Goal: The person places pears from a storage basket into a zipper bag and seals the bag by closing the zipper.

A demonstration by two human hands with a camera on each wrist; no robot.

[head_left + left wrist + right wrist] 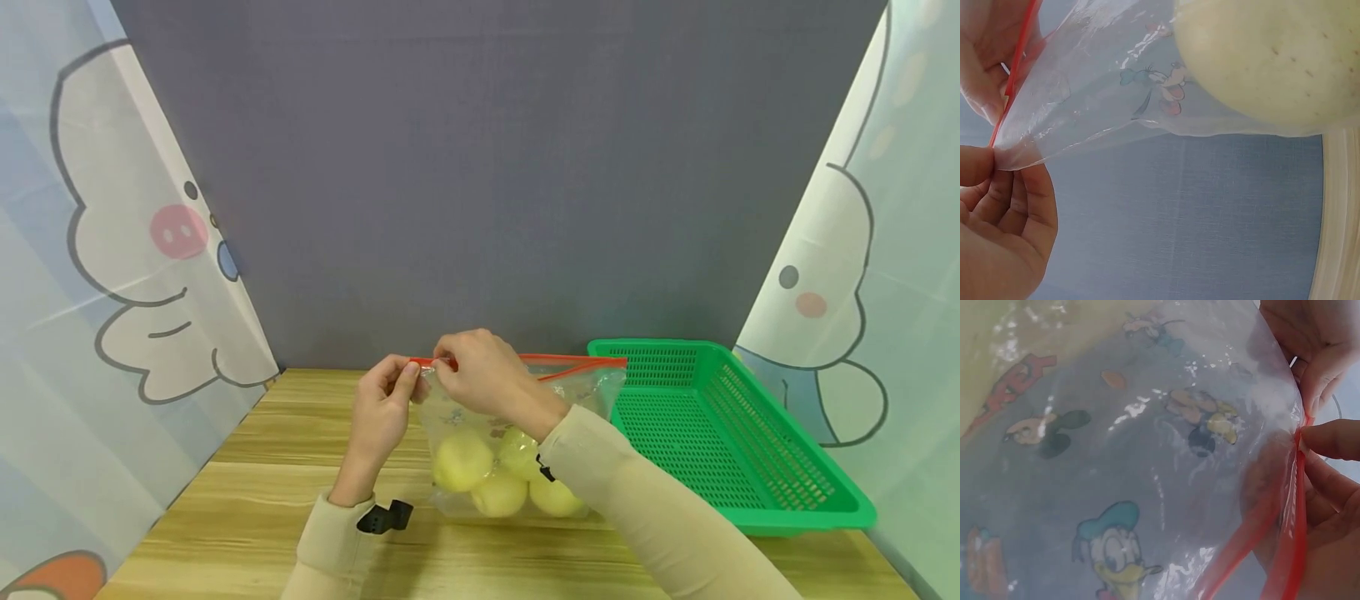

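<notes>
A clear zip bag (480, 417) printed with cartoon figures stands upright on the table, its red zip strip (573, 361) along the top. Several pale yellow-green round fruits (462, 461) lie in its lower part. My left hand (381, 408) pinches the bag's upper left corner between thumb and fingers. Close beside it, my right hand (480, 375) pinches the red strip between thumb and forefinger. In the right wrist view the two red edges (1291, 550) spread apart on the side away from the left hand. One fruit (1272, 56) shows large in the left wrist view.
A green plastic basket (795, 521) with slotted walls stands on the right of the wooden table (247, 492), just behind the bag's right side. A dark grey cloth (480, 167) hangs behind the table, with cartoon-printed curtains (90, 467) at both sides.
</notes>
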